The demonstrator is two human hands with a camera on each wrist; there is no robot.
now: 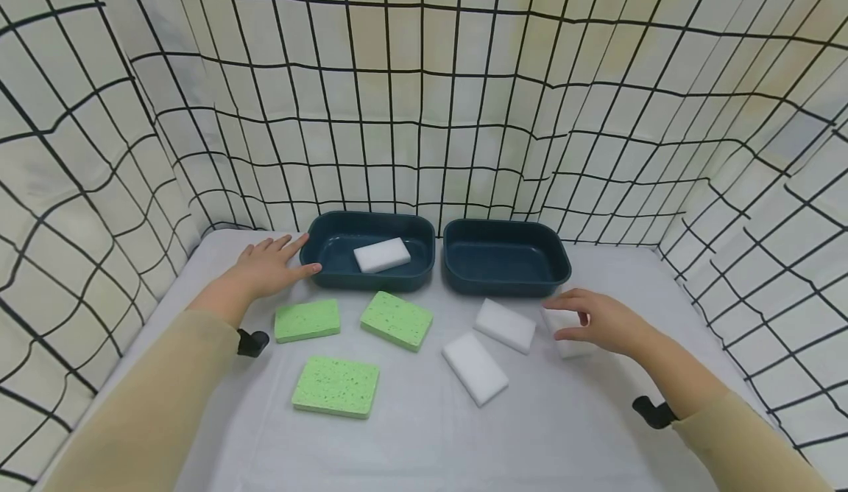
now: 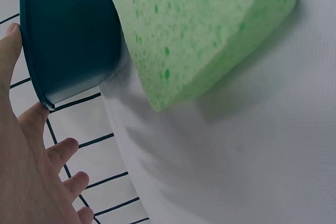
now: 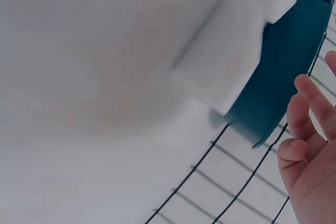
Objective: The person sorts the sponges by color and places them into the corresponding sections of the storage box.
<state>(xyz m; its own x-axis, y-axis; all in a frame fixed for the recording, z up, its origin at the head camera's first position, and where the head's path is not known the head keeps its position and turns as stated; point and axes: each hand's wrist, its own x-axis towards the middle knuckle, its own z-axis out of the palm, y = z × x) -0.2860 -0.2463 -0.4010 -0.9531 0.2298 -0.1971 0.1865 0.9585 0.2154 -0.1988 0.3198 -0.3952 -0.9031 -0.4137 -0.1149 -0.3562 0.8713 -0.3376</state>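
On the white tabletop (image 1: 411, 433), lower right, the right hand (image 1: 606, 322) pinches a white sponge (image 1: 563, 328) (grip should be firmer); left hand (image 1: 268, 267), open, steadies the left tub (image 1: 331, 275).

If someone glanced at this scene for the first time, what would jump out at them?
Probably the three green sponges on the white table, lying left of the loose white sponges. Behind them sit two dark teal bins: the left bin holds one white sponge, the right bin holds nothing. The left hand rests against the left bin's rim, and the right hand touches a white sponge block.
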